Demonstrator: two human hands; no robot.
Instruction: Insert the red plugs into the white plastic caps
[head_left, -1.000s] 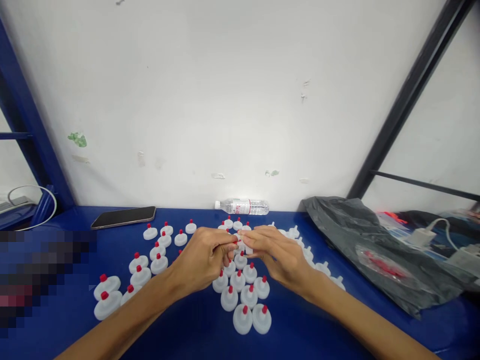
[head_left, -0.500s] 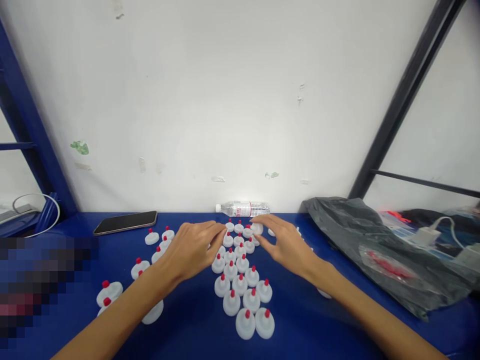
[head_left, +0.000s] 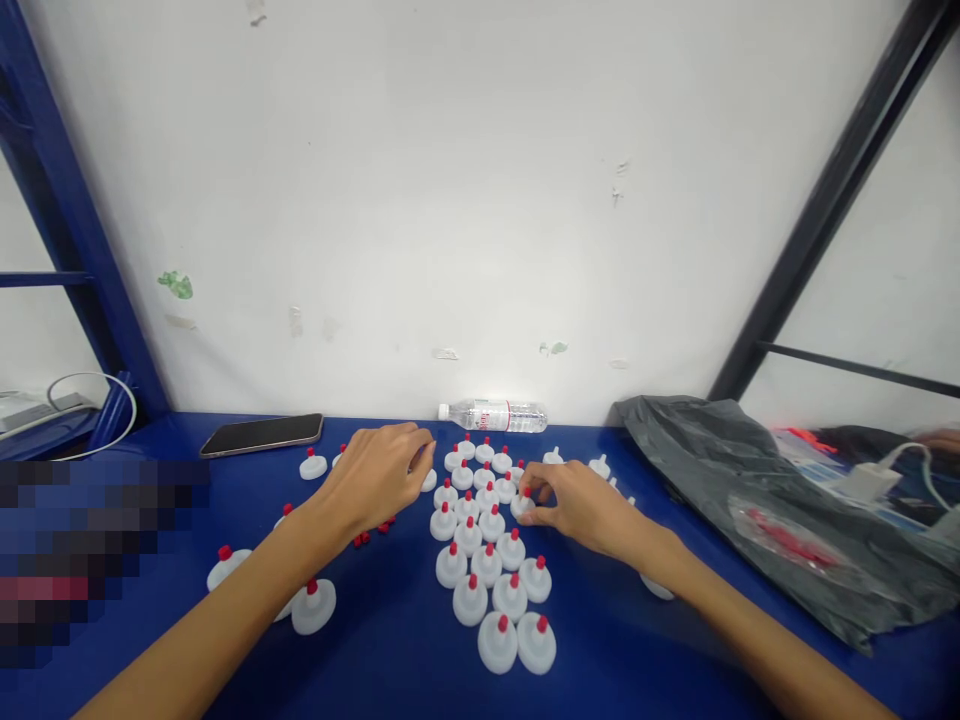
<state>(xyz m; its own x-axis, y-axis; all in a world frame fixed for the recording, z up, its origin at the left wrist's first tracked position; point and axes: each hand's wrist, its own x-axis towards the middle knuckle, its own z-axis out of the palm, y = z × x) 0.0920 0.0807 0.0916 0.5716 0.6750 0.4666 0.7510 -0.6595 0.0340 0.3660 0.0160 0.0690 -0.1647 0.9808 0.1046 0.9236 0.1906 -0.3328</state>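
Note:
Several white round squeeze-bottle-style lids with red tips [head_left: 469, 602] stand in a cluster on the blue table [head_left: 390, 640]. At the cluster's right edge, my right hand [head_left: 577, 508] has its thumb and fingers closed round one such lid [head_left: 522, 507], which is upright on the table. My left hand [head_left: 379, 475] hovers left of the cluster, thumb and fingertips curled together; whatever they hold is hidden. Close to its fingertips is a white lid [head_left: 429, 481], partly covered. Beneath this hand lie several small red caps [head_left: 363, 539].
More red-tipped lids [head_left: 313, 606] stand at the left, partly behind my forearm. Lids with bare white nozzles [head_left: 599, 467] are at the right. A phone [head_left: 262, 434] and a clear bottle [head_left: 495, 415] lie along the wall. A grey plastic bag [head_left: 720, 480] covers the right side.
My right hand has come down and nearer, closing round a lid at the cluster's edge. My left hand has drawn left, away from the cluster, and the small red caps now show below it.

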